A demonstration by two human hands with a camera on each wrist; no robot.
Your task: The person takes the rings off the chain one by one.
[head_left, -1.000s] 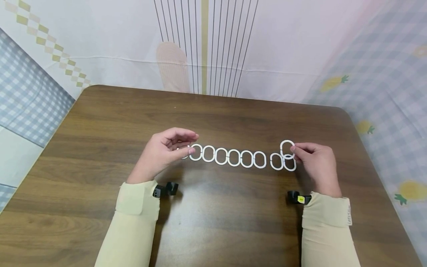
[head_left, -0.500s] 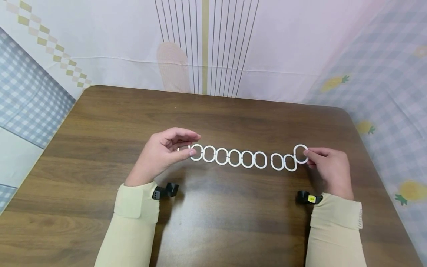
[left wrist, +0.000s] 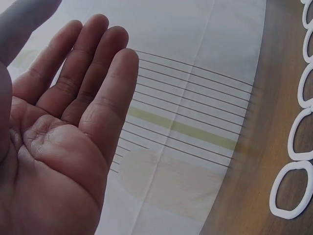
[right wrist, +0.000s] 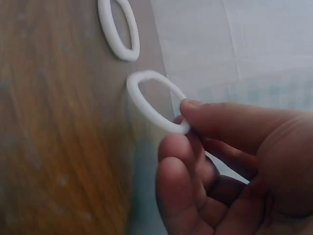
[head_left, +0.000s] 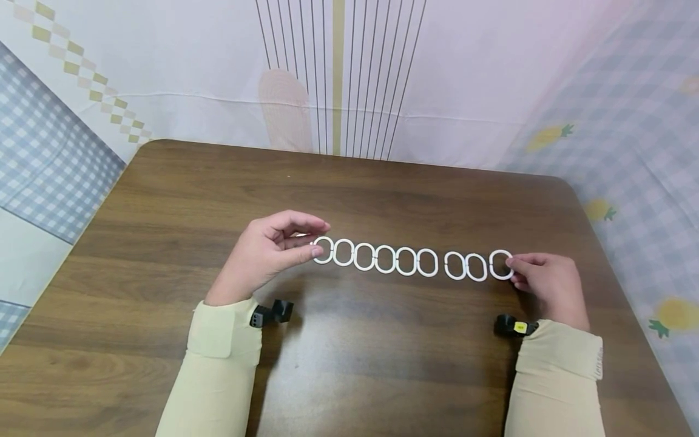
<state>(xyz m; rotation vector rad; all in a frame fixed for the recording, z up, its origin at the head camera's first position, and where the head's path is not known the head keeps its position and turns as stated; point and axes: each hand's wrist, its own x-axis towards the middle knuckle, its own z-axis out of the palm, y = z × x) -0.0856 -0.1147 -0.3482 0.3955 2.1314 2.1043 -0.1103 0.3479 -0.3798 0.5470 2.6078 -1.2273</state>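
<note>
White oval curtain rings lie side by side in a row on the table. The held white oval curtain ring (right wrist: 148, 111) is pinched between thumb and fingers of my right hand (head_left: 551, 285), at the row's right end. Just left of it lies another curtain ring (head_left: 468, 267), with a small gap between them. My left hand (head_left: 267, 249) hovers at the row's left end, its fingers relaxed and slightly bent, partly hiding the leftmost ring. In the left wrist view its palm holds nothing, and the nearest curtain ring (left wrist: 286, 214) is apart from it.
The brown wooden table (head_left: 382, 364) has rounded far corners. A white patterned cloth (head_left: 464, 79) hangs behind its far edge, and a checked cloth with pineapples (head_left: 644, 212) hangs on the right. A wider gap splits the row, with two rings right of it beside the held one.
My right hand has carried its ring from above the second ring near the row's right end, rightward and down, to beside that end. My left hand has barely moved.
</note>
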